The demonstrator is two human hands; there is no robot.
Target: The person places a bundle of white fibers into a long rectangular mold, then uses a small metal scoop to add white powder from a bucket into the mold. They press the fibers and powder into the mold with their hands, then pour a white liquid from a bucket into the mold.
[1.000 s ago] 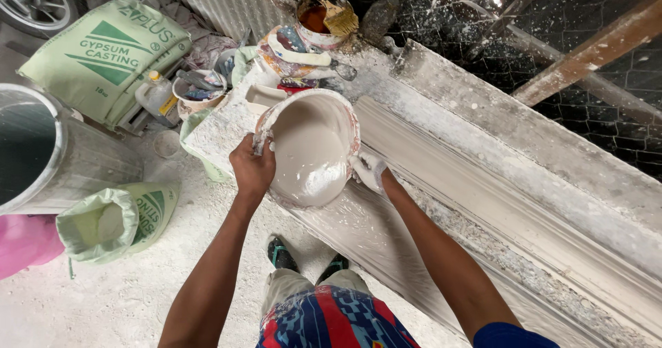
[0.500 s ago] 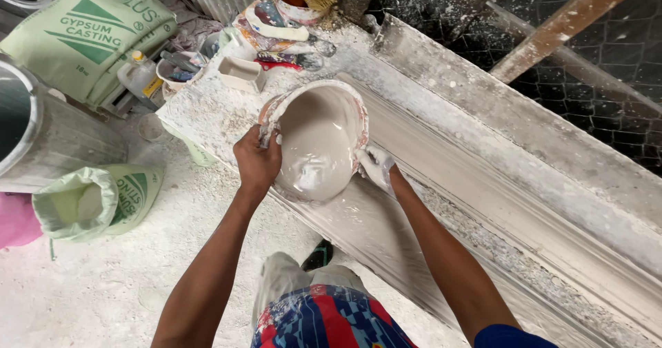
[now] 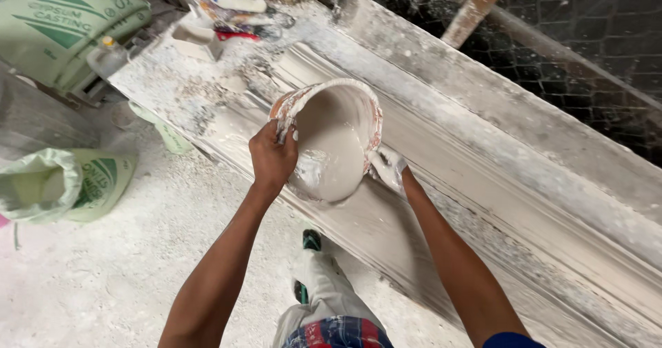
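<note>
Plaster-caked plastic bowl (image 3: 331, 138) — wet, glossy

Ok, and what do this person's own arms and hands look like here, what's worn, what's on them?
Both forearms are bare, with no gloves, watch or bands in view. The right hand is coated in wet whitish plaster; the left hand has plaster smeared on its fingers. A dark blue sleeve edge shows at the right upper arm. The left arm's sleeve is out of frame.

Head camera looks steeply down, close over the long mould (image 3: 524, 203).
</note>
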